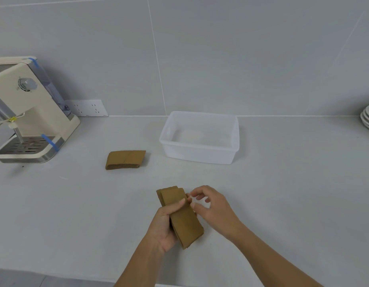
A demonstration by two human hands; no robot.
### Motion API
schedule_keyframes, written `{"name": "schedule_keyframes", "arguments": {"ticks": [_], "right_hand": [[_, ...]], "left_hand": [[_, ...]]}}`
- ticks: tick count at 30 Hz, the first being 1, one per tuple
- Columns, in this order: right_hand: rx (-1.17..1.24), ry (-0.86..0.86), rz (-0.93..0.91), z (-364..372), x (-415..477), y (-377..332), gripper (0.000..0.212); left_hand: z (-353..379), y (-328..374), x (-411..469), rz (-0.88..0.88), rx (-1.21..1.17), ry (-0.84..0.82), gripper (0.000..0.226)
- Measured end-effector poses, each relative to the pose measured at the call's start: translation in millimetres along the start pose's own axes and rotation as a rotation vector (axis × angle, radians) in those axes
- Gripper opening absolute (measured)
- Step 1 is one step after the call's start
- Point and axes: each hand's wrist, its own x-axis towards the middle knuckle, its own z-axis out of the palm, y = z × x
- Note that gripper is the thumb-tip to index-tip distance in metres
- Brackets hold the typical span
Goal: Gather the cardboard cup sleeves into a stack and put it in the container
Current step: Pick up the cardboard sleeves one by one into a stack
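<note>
- A held stack of sleeves (180,214) is gripped by the left hand (164,226) above the counter (283,193), thumb across its top face.
- The right hand (212,206) is shown beside the stack's edge, fingers loosely curled and grasping nothing; the edges appear to be being squared.
- A second pile of sleeves (125,159) lies well apart on the counter, left of the container (199,138), which looks empty.
- Step judged: gathering, unfinished. Next, the far pile is to be collected and merged before placement.

Sleeve pile (125,159) lies left of container (200,156), coffee machine (28,112) farther left.
</note>
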Motion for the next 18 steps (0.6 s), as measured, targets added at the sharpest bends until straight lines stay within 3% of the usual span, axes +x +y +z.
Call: {"name": "schedule_keyframes", "arguments": {"ticks": [5, 12, 18], "right_hand": [[0.021, -0.012, 0.024, -0.9, 8.3, 1.8, 0.021], [0.032, -0.174, 0.042, 0.1, 10.6, -2.2, 0.033], [0.189, -0.2, 0.091, -5.2, 13.1, -10.3, 0.041]], "left_hand": [[-2.9, 1.4, -9.6, -0.021, 0.004, -0.023, 0.032], [-5.9, 5.4, -18.5, -0.111, 0.221, -0.098, 0.026], [-4.4, 10.5, -21.8, -0.152, 0.287, -0.168, 0.029]]}}
